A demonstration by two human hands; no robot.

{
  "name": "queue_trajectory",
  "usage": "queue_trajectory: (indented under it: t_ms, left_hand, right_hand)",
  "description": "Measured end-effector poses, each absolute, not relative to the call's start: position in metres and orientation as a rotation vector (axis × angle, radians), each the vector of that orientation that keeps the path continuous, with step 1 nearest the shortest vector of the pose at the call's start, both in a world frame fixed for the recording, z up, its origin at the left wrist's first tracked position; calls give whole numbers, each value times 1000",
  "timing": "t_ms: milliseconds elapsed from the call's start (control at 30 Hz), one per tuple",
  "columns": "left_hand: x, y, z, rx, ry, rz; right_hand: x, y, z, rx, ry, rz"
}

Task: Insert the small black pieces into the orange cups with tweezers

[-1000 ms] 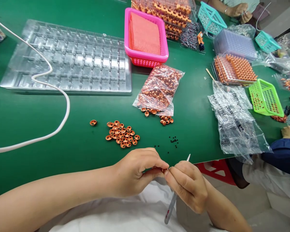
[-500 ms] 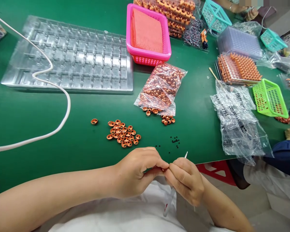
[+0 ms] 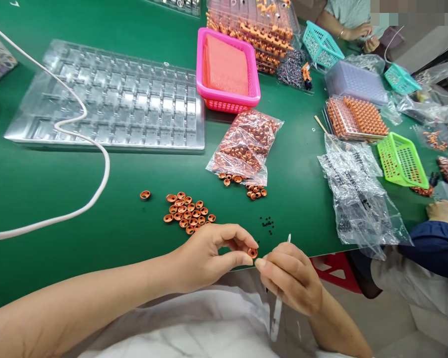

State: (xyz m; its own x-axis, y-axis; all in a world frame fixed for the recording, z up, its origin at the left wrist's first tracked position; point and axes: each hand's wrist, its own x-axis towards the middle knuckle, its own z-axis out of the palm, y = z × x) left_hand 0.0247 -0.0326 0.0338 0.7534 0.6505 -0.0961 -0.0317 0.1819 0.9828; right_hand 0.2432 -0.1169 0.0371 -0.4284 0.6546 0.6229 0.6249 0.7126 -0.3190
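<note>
Between thumb and fingertips, my left hand [image 3: 218, 253] pinches a small orange cup-shaped part [image 3: 252, 252] with a dark hole in it. Just to its right is my right hand [image 3: 293, 278], its fingers closed round a white pen-like tool [image 3: 276, 318]. A pointed tip sticks out above the knuckles and the barrel hangs below the palm. Whether anything tiny sits at the right thumb tip, I cannot tell. Beyond my left hand lies a cluster of similar orange cups [image 3: 187, 210]. Tiny black pieces [image 3: 268, 223] are scattered on the green table [image 3: 108, 268] beyond my right hand.
An open bag of orange cups [image 3: 246, 144] spills some out. Behind it stands a pink basket [image 3: 257, 74]. Left are a clear tray [image 3: 127, 99] and a white cable [image 3: 97, 194]. Plastic bags [image 3: 362, 199] and a green basket [image 3: 403, 164] lie right, near a co-worker's sleeve [image 3: 433, 248].
My hands were together at the fingertips; now a small gap parts them and the orange cup in my left hand shows. The white tool has swung a little to the right.
</note>
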Motion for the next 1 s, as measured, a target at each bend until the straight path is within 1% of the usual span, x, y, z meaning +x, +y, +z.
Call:
queue_trajectory:
  t_ms: [133, 267, 567, 767, 900, 1000]
  left_hand:
    - [26, -31, 36, 1114, 595, 450]
    - [27, -32, 37, 984, 626, 368]
    - [28, -35, 37, 1011, 617, 375]
    - [27, -38, 36, 1247, 547, 499]
    - [26, -39, 31, 1494, 468, 670]
    - [26, -40, 26, 1686, 403, 795]
  right_hand:
    - [241, -122, 36, -1066, -1926, 104]
    - [242, -129, 30, -1189, -1814, 105]
    - [238, -139, 17, -1263, -1710, 170]
    - [228, -141, 20, -1322, -1659, 331]
    - [218, -139, 23, -1393, -1543, 531]
    - [211, -135, 25, -1440, -1498, 611]
